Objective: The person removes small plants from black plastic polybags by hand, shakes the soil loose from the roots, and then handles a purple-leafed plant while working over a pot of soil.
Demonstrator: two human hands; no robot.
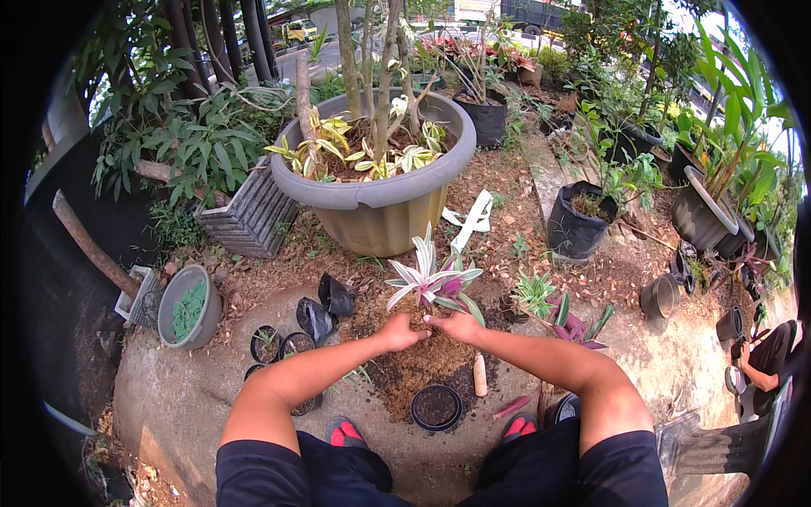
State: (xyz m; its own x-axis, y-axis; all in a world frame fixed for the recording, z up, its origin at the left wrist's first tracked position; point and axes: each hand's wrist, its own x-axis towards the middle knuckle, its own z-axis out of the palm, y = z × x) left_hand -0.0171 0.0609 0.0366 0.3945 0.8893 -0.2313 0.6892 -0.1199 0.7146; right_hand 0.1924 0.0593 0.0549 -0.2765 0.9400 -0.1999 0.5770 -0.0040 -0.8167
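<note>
My right hand (457,326) pinches the base of a pink, white and green striped plant (432,279) above the soil heap. My left hand (402,332) is at the other side of the plant's base, thumb pointing toward my right fingers; whether it grips the stem cannot be told. Below both hands lies a heap of brown potting soil (434,364). Nearer my feet stands a round black pot (436,407) holding dark soil. A wooden tool handle (480,375) pokes out of the soil at the right, its other end hidden.
A large round planter (380,218) with a small tree stands ahead. Small black pots (298,345) and black plastic bags (315,319) are at the left, beside a grey bucket (190,307). Purple-leaved plants (573,326) lie at the right. Another person's arm (759,374) shows far right.
</note>
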